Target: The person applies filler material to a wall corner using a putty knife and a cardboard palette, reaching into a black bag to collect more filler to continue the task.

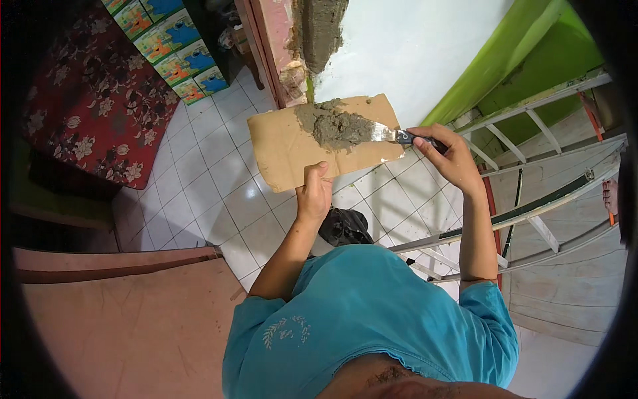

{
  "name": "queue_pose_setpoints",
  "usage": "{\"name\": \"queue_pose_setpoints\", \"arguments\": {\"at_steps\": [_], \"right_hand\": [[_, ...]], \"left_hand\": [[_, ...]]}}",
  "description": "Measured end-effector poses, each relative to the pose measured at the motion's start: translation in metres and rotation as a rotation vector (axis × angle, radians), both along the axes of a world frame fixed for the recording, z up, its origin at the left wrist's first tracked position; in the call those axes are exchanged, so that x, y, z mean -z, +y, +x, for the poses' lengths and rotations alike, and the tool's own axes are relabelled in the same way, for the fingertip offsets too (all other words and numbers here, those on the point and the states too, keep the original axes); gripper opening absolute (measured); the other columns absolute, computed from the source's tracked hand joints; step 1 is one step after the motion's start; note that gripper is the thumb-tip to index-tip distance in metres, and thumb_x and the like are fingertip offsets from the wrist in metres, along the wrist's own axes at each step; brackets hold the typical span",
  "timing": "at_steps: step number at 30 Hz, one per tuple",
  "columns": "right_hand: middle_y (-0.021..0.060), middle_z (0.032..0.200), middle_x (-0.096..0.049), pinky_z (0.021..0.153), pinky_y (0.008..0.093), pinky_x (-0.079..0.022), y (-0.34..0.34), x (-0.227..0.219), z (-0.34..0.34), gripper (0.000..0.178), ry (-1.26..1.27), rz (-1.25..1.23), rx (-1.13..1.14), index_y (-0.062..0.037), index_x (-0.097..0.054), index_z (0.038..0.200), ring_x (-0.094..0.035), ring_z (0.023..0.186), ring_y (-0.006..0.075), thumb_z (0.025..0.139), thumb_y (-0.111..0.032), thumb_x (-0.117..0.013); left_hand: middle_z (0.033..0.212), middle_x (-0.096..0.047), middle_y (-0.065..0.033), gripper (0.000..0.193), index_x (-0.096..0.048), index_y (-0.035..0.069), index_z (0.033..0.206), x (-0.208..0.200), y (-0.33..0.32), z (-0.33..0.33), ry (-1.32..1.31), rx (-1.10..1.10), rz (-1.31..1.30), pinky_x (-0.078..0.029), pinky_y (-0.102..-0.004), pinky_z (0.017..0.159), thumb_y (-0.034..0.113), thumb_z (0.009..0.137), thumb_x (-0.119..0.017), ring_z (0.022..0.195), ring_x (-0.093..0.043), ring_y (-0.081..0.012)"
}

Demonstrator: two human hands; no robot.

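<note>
My left hand grips the near edge of a tan cardboard sheet, thumb on top and the other fingers hidden beneath. A heap of wet grey mortar lies on the sheet's far middle part. In my right hand is a putty knife by its black handle. Its metal blade points left, and the blade's end is sunk in the mortar. Just beyond the sheet rises a wall edge with a rough strip of grey mortar beside white plaster.
An aluminium ladder stands to my right near a green curtain. A black plastic bag sits on the white tiled floor below the sheet. To the left are a red floral cloth and stacked printed boxes; a pink door panel lies nearer.
</note>
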State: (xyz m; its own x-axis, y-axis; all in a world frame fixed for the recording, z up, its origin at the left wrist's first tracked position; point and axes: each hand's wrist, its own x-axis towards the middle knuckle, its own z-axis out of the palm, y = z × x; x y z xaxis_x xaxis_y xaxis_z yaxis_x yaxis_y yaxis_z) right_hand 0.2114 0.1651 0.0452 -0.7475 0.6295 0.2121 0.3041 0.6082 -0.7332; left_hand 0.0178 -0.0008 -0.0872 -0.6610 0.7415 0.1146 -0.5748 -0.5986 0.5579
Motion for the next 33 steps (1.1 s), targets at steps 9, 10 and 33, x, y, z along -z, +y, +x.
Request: {"name": "queue_pose_setpoints", "arguments": {"at_steps": [9, 10, 33], "right_hand": [[0.0049, 0.097, -0.071, 0.079, 0.0268, -0.047, 0.009, 0.008, 0.011, 0.022, 0.074, -0.049, -0.045, -0.0063, -0.074, 0.113, -0.061, 0.089, 0.0134, 0.095, -0.018, -0.069], [0.0053, 0.098, -0.071, 0.079, 0.0266, -0.047, 0.008, 0.004, 0.012, 0.022, 0.066, -0.059, -0.049, -0.0063, -0.074, 0.113, -0.061, 0.089, 0.0131, 0.095, -0.018, -0.068], [0.0052, 0.106, -0.069, 0.085, 0.0266, -0.047, 0.014, -0.139, -0.015, 0.026, 0.367, 0.228, -0.096, -0.0019, -0.069, 0.113, -0.059, 0.094, 0.0117, 0.093, -0.018, -0.072]], "left_hand": [[0.110, -0.054, -0.0039, 0.021, -0.055, 0.005, 0.114, 0.028, -0.002, -0.001, -0.038, -0.033, -0.092, -0.048, -0.0361, 0.093, 0.009, 0.093, -0.055, 0.103, -0.055, -0.0156], [0.119, -0.053, -0.0059, 0.029, -0.051, 0.005, 0.123, 0.035, -0.002, -0.003, -0.043, -0.009, -0.073, -0.045, -0.0417, 0.099, 0.008, 0.093, -0.053, 0.112, -0.053, -0.0205], [0.134, -0.052, -0.0080, 0.048, -0.046, 0.007, 0.136, -0.012, 0.003, 0.009, -0.043, -0.052, 0.026, -0.043, -0.0488, 0.110, 0.004, 0.088, -0.054, 0.127, -0.052, -0.0266]]}}
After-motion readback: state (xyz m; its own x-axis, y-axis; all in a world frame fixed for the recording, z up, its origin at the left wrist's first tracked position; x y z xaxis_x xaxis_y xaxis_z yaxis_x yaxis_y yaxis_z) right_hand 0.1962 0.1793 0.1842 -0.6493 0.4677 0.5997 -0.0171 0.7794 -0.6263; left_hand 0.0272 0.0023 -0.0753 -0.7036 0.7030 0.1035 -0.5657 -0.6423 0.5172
